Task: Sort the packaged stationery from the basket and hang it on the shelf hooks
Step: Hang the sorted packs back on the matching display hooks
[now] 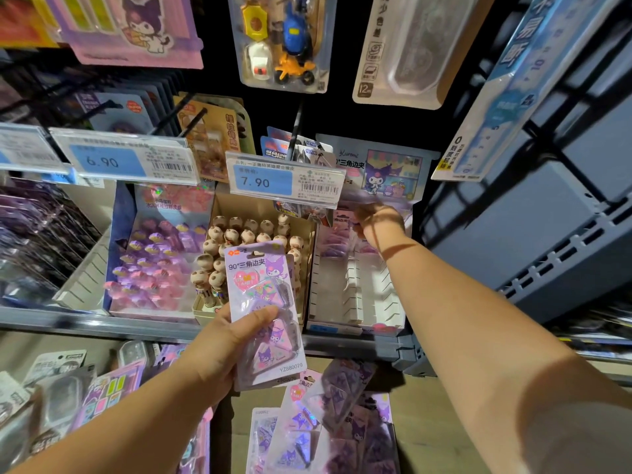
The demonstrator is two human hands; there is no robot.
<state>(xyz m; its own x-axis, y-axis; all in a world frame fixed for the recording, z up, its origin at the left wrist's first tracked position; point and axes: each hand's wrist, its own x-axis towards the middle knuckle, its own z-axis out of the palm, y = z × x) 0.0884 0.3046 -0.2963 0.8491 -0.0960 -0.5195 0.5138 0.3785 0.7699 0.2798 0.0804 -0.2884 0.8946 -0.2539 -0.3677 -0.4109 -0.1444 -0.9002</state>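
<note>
My left hand [219,350] grips a stack of purple corner-clip packs [265,302] in front of the shelf, thumb across the front card. My right hand [374,218] reaches far back into the white display box [355,295] on the right of the shelf, under the 7.90 price tag [284,177]. Its fingers close on a purple pack [340,222] at the back; the fingertips are partly hidden. More packs of the same kind [328,422] lie in a heap below.
A cardboard box of wooden-headed pens [249,241] and a box of purple erasers [154,258] stand left of the display box. Hanging packs [280,42] fill the hooks above. A blue crate wall [547,217] rises at right. Other packs [68,398] lie lower left.
</note>
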